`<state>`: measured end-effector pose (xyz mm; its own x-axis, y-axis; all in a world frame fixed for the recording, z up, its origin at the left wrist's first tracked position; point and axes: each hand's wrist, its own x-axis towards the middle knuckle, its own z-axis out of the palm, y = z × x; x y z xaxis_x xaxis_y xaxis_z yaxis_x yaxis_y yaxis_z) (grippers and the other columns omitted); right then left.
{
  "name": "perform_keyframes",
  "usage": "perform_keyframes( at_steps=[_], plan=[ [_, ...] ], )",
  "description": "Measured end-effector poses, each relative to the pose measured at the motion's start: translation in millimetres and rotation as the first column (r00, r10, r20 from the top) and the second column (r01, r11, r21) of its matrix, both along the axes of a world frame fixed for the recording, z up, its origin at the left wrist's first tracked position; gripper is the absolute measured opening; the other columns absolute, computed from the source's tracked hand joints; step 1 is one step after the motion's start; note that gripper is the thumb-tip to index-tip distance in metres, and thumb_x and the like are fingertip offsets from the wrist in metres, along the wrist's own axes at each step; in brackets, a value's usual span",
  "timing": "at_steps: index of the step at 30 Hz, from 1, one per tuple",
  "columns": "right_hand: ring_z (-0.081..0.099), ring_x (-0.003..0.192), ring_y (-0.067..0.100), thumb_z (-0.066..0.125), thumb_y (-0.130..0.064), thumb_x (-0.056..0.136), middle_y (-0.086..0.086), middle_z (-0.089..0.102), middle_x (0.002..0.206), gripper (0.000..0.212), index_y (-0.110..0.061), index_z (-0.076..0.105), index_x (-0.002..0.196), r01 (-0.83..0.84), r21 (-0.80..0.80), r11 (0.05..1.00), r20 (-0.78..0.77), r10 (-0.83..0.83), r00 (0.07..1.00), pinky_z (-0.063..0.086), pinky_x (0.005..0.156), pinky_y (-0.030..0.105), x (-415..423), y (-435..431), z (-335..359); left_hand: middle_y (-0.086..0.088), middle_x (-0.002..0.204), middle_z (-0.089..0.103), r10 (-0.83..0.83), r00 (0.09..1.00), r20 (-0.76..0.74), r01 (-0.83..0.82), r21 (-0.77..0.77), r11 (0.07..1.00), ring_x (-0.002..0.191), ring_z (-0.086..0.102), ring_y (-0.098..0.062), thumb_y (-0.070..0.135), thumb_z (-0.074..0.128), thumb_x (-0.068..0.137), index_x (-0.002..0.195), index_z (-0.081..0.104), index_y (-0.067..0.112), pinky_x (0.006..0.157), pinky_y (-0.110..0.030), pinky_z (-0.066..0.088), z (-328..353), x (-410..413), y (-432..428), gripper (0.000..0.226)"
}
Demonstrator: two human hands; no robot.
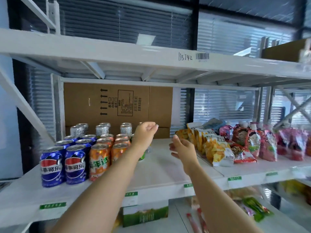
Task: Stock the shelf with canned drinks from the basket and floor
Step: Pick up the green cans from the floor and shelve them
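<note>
Seemingly L hand [146, 132], R hand [182, 147] empty nr cans [76, 163].

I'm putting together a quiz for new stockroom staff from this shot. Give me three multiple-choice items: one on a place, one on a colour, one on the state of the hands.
1. Where do the blue cans stand?
A) on the upper shelf
B) at the left end, beside the orange cans
C) inside a basket

2. What colour are the cans in the back row, in front of the cardboard box?
A) red
B) black
C) silver

3. What do the two hands hold?
A) nothing
B) a can each
C) one bag together

Key:
1 B, the blue cans form the leftmost columns, next to the orange ones.
2 C, the silver cans stand rearmost.
3 A, the left hand and the right hand hover over the shelf with loose fingers, gripping nothing.
</note>
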<state>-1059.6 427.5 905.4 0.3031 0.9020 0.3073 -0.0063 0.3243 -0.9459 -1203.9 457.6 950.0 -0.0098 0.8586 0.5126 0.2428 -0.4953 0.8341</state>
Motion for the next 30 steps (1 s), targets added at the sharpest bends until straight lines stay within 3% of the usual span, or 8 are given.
perform_keyframes(
  at_steps=[3,6,10,13,17,20,24,30],
  plan=[
    [0.064,0.083,0.017,0.056,-0.039,0.096,0.005,0.068,0.088,0.027,-0.014,0.065,0.092,0.047,0.01,0.999,-0.018,-0.046,0.999,0.055,0.087,0.039,28,-29,-3,-0.014,0.117,0.066,-0.081,0.98,0.181,0.083,-0.002,0.997,0.108,0.063,-0.023,0.018,0.06,0.095,0.119,0.061,0.004,0.098,-0.043,0.051,-16,39,-12,0.028],
    [0.065,0.082,0.017,0.058,-0.038,0.096,0.002,0.069,0.086,0.023,-0.018,0.065,0.087,0.129,0.009,0.992,-0.045,-0.128,0.991,0.057,0.087,0.039,63,-60,-12,-0.012,0.108,0.064,-0.163,0.929,0.332,0.183,-0.031,0.983,0.097,0.062,-0.02,0.014,0.057,0.096,0.118,0.06,0.003,0.085,-0.034,0.053,-34,81,-27,0.025],
    [0.065,0.085,0.018,0.057,-0.037,0.096,0.002,0.07,0.089,0.023,-0.017,0.067,0.093,0.234,0.003,0.972,-0.049,-0.233,0.971,0.056,0.08,0.033,113,-98,-37,-0.005,0.094,0.066,-0.328,0.844,0.424,0.385,-0.055,0.921,0.091,0.062,-0.018,0.015,0.057,0.097,0.104,0.061,0.012,0.082,-0.03,0.053,-58,132,-59,0.009],
    [0.065,0.08,0.015,0.056,-0.037,0.097,0.001,0.07,0.085,0.028,-0.013,0.069,0.101,0.328,-0.014,0.945,-0.076,-0.328,0.942,0.054,0.074,0.029,142,-128,-65,-0.002,0.09,0.066,-0.387,0.813,0.435,0.467,-0.09,0.88,0.085,0.063,-0.016,0.018,0.057,0.097,0.101,0.062,0.015,0.082,-0.031,0.054,-85,165,-84,0.007],
    [0.064,0.074,0.016,0.055,-0.034,0.098,0.003,0.069,0.081,0.027,-0.011,0.069,0.094,0.419,-0.044,0.907,-0.146,-0.421,0.895,0.054,0.07,0.03,165,-162,-112,-0.003,0.097,0.07,-0.458,0.802,0.384,0.556,-0.198,0.807,0.091,0.067,-0.016,0.029,0.059,0.096,0.098,0.064,0.017,0.084,-0.032,0.056,-138,200,-115,0.013],
    [0.062,0.076,0.018,0.054,-0.037,0.098,0.005,0.069,0.083,0.028,-0.015,0.069,0.089,0.456,-0.131,0.88,-0.162,-0.473,0.866,0.05,0.073,0.033,175,-179,-162,-0.002,0.089,0.071,-0.471,0.797,0.376,0.585,-0.293,0.756,0.083,0.067,-0.013,0.022,0.058,0.097,0.091,0.065,0.017,0.081,-0.028,0.056,-189,217,-132,0.01],
    [0.061,0.066,0.012,0.051,-0.035,0.1,0.001,0.067,0.076,0.029,-0.012,0.067,0.092,0.46,-0.298,0.836,-0.213,-0.528,0.822,0.047,0.067,0.027,178,-192,-238,-0.003,0.09,0.068,-0.43,0.825,0.366,0.562,-0.453,0.692,0.086,0.064,-0.016,0.02,0.055,0.098,0.093,0.064,0.017,0.082,-0.031,0.054,-271,226,-139,0.01],
    [0.057,0.068,0.013,0.051,-0.035,0.1,0.001,0.063,0.078,0.027,-0.015,0.065,0.088,0.364,-0.535,0.762,-0.291,-0.571,0.768,0.046,0.066,0.026,171,-196,-346,-0.002,0.086,0.067,-0.328,0.909,0.255,0.411,-0.673,0.615,0.076,0.063,-0.015,0.017,0.052,0.1,0.09,0.062,0.015,0.074,-0.03,0.054,-403,201,-136,0.014]
  ],
)
